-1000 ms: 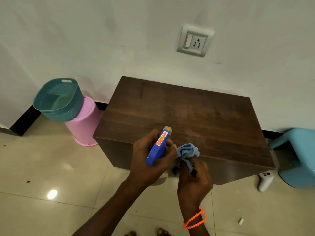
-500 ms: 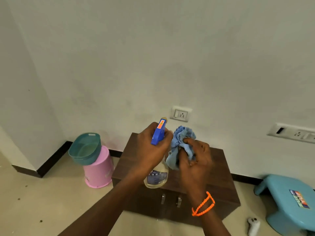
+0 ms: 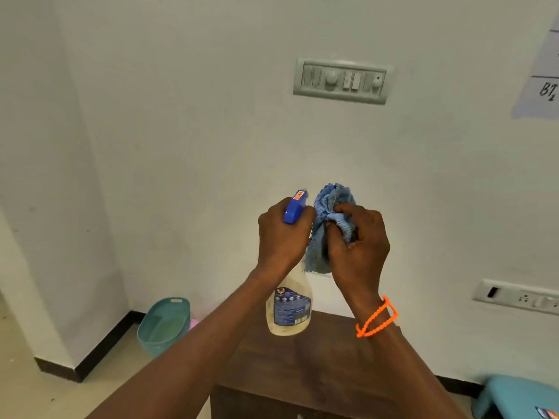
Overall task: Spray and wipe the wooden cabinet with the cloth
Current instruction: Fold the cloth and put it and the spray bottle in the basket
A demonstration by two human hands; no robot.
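Note:
My left hand [image 3: 281, 237] grips a spray bottle [image 3: 289, 309] by its neck; the bottle is pale with a blue trigger head and a dark label. My right hand [image 3: 358, 252], with an orange band on the wrist, is closed on a bunched blue cloth [image 3: 328, 213]. Both hands are raised side by side, nearly touching, in front of the white wall. The dark wooden cabinet [image 3: 317, 367] stands below them against the wall; my forearms cover part of its top.
A teal basket [image 3: 165, 325] sits on a pink bin left of the cabinet. A light blue stool [image 3: 520, 394] stands at the lower right. A switch panel [image 3: 341, 81] and a socket strip [image 3: 520, 296] are on the wall.
The view has tilted up from the cabinet top toward the wall. Both hands have risen with the bottle and the cloth and now sit above the cabinet instead of at its front edge.

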